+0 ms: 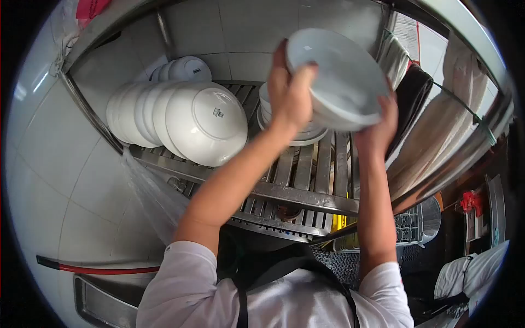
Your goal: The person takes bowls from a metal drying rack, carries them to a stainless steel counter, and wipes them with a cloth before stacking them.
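Note:
Both my hands are raised over a slatted steel shelf point(306, 191). My left hand point(289, 93) grips the near-left rim of a large white bowl point(339, 68), thumb over its edge. My right hand point(381, 127) supports the same bowl from its lower right side. The bowl is tilted, with its underside facing me. It hovers just above a stack of white bowls point(299, 136) standing on the shelf. To the left, a row of several white bowls point(205, 124) leans on edge, undersides toward me.
Smaller white bowls point(186, 68) stand behind the row. A tiled wall and a clear plastic sheet point(153, 194) lie to the left. Cloths point(411, 101) hang on the right. Below are a red hose point(104, 269), a steel sink edge point(98, 306) and a grey dish crate point(415, 225).

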Demonstrator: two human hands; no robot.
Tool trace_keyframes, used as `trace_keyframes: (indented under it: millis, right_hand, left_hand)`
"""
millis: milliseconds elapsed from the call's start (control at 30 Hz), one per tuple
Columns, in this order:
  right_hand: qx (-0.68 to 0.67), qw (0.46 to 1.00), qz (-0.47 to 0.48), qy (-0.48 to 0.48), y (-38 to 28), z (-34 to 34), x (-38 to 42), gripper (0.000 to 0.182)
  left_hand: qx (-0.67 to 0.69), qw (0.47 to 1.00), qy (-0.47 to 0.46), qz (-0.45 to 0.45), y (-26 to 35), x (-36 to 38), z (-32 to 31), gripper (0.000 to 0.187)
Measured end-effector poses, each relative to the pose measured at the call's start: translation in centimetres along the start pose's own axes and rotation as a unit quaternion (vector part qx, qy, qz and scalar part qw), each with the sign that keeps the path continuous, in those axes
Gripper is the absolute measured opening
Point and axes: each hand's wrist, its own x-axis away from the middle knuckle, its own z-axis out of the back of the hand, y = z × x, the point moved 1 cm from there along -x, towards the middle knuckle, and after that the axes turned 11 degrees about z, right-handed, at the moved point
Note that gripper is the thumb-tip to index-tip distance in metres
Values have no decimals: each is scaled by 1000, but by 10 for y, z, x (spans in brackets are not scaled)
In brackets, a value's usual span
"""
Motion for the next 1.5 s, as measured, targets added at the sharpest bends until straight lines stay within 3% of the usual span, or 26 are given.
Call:
trace_keyframes:
  millis: [33,100,200,300,333,467,633,733,833,867,933,967,1067,1167,1400,1500]
  right_hand:
    - [-33,999,-35,-3,24,-9,-19,59]
    - [64,995,-77,-8,84,-12,-54,54]
    - [59,995,-80,-25,113,-43,-58,51]
    - [123,988,-87,-41,117,-49,-49,47]
    - [138,985,-91,-46,119,-47,-46,47]
    - [221,964,-108,-101,108,-39,-42,44]
    - [190,971,-83,-121,156,-14,-45,51]
    - [108,974,-148,-130,160,-6,-49,60]
    - [82,958,-255,-101,117,-12,-45,68]
    - [88,949,-292,-82,104,-14,-43,69]
    - [7,946,-292,-143,131,-7,-45,75]
    - [-34,940,-291,-173,145,-2,-47,77]
    - [-35,947,-284,-145,133,-9,-38,84]
    - [-67,912,-326,-240,138,5,-37,93]
    - [-56,934,-334,-110,141,22,-23,85]
    - [-39,944,-297,-137,105,26,-8,79]
  left_hand:
    - [-41,999,34,6,4,-18,4,64]
    - [-91,989,109,39,-27,-59,19,60]
    - [-146,976,138,84,-51,-80,40,59]
    - [-135,968,126,169,-63,-75,51,58]
    - [-164,963,157,146,-68,-72,52,58]
    - [-178,955,144,188,-76,-61,59,61]
    - [-233,944,120,199,-80,-52,66,67]
    - [-161,965,92,187,-91,-49,71,70]
    - [74,975,41,207,-150,-67,97,75]
    - [85,969,27,232,-138,-61,95,77]
    - [107,953,0,283,-102,-43,85,81]
    - [110,954,0,279,-117,-46,91,84]
    - [111,956,-17,271,-158,-56,106,90]
    - [101,953,-41,283,-153,-45,106,94]
    - [57,961,-37,269,-142,-15,97,96]
    - [34,969,-39,243,-141,3,98,95]
